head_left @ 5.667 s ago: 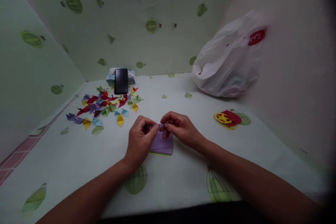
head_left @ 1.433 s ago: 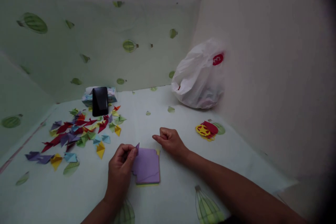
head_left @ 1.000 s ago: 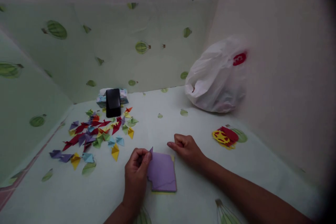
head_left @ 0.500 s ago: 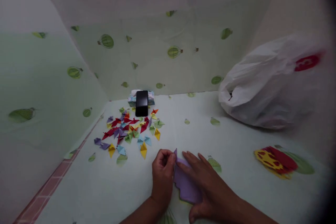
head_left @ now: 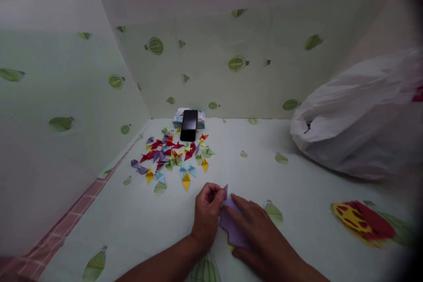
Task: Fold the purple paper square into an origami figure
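My left hand (head_left: 206, 215) pinches a small folded purple paper piece (head_left: 225, 191) between thumb and fingers, its tip sticking up. My right hand (head_left: 256, 233) lies flat with fingers stretched out on a stack of purple paper sheets (head_left: 229, 229); a yellow sheet edge shows under the stack. Both hands meet at the near middle of the surface.
A pile of several small folded paper pieces (head_left: 172, 158) in red, purple, yellow, blue and green lies farther back left. A black phone (head_left: 189, 125) leans on a tissue pack behind it. A white plastic bag (head_left: 360, 119) sits at right; red and yellow cut paper (head_left: 361, 222) lies near right.
My right hand moved from a loose fist beside the stack to lying flat on the purple sheets. The left hand kept its pinch on the purple piece. The view swung left.
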A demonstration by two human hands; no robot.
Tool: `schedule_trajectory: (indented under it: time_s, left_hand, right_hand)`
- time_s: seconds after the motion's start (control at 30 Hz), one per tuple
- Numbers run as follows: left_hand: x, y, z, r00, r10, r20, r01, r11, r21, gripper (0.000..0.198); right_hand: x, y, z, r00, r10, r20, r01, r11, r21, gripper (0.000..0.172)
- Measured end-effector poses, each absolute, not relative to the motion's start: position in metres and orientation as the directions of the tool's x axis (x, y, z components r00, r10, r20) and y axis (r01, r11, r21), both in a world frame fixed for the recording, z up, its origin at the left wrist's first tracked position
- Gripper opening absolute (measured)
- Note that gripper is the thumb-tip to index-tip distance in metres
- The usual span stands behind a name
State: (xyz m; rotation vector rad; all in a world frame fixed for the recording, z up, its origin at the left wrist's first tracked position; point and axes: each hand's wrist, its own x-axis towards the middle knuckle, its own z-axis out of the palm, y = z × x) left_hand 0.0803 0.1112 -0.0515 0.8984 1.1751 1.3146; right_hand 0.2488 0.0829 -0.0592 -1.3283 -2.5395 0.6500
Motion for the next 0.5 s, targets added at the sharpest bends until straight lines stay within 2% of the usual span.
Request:
schedule_trajectory:
  time_s: [0.1,0.2,0.27,0.37,0.5]
  left_hand:
    - [0.08,0.112,-0.053,-0.103,0.986,-0.133,-0.247,0.104,0.964,0.034]
    - [0.08,0.112,-0.054,-0.101,0.986,-0.131,-0.239,0.104,0.965,0.037]
    - [0.08,0.112,-0.053,-0.098,0.988,-0.122,-0.234,0.097,0.967,0.037]
    - [0.08,0.112,-0.053,-0.098,0.989,-0.113,-0.238,0.087,0.967,0.037]
    - [0.081,0.112,-0.054,-0.097,0.988,-0.117,-0.239,0.091,0.967,0.037]
  right_hand:
    - [0.253,0.083,-0.067,-0.581,0.811,0.064,0.711,0.544,-0.446,0.075]
    - [0.256,0.085,-0.07,-0.585,0.808,0.072,0.711,0.554,-0.432,0.072]
    - [0.255,0.087,-0.069,-0.598,0.8,0.042,0.72,0.56,-0.41,0.078]
    - [0.252,0.089,-0.06,-0.601,0.797,-0.055,0.754,0.542,-0.371,0.095]
    - [0.248,0.09,-0.048,-0.594,0.791,-0.149,0.781,0.522,-0.343,0.091]
